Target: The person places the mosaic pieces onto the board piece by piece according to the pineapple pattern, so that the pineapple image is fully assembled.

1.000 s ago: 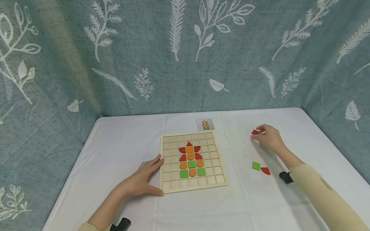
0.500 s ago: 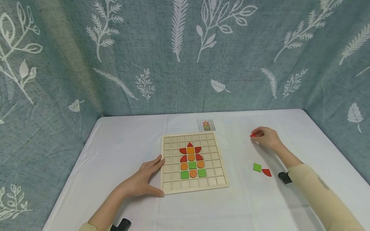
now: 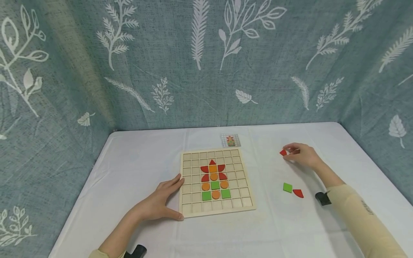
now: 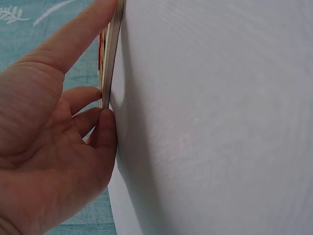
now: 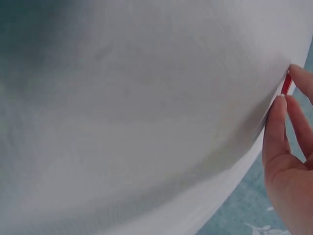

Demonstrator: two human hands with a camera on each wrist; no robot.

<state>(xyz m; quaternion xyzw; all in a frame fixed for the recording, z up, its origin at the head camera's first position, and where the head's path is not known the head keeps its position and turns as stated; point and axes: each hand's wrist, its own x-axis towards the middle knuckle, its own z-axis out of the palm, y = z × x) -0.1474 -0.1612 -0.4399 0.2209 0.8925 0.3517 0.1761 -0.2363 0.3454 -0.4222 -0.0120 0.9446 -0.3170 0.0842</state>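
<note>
At the right of the head view, my right hand pinches a red quarter-circle piece between thumb and fingertips, low over the table. The right wrist view shows this red piece edge-on at the fingertips. My left hand rests against the left edge of a wooden grid board, its thumb and fingers spread along that side. In the left wrist view, thumb and fingers touch the board's edge. Red, orange and green pieces form a figure on the grid, among them an orange square and a green square.
A green square piece and another red quarter-circle piece lie on the white table, nearer the person than the right hand. Behind the board lies a small pattern card. A patterned curtain stands behind the table.
The red piece turns in the right fingertips, and that hand shifts slightly toward the person. My left hand stays at the board's edge. The pieces on the board keep their places.
</note>
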